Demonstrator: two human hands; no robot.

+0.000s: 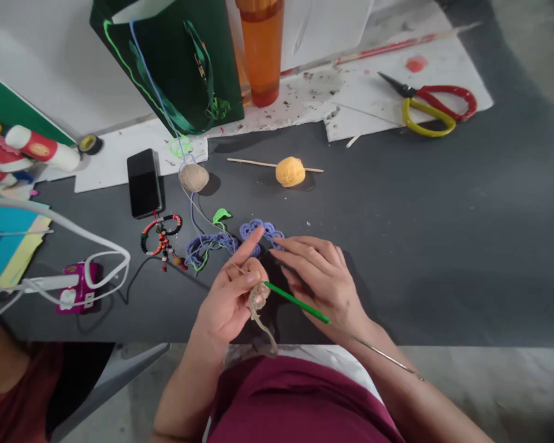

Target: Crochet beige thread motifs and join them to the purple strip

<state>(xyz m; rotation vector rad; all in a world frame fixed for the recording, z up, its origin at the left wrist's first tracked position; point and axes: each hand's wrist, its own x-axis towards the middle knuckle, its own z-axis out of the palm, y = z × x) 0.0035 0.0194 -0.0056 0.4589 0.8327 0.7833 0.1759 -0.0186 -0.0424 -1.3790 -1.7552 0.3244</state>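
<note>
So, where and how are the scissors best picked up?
Probably by the red handle and yellow handle, the right hand coming from the near right: both loops of the scissors lie toward that side, while the dark blades point away.

My fingers [244, 285] pinch a crocheted piece [257, 296] of matt, bumpy beige yarn. My hook [298, 301] pairs a smooth green, plastic-looking part with a shiny metal shaft. The desk [443, 246] before me looks smooth and matt, my phone [144, 184] glossy black. The scissors [428, 109] have dark metal blades and smooth handles; the stick [252, 162] looks like bare wood, the bottle [262, 52] like translucent, glossy plastic.
</note>
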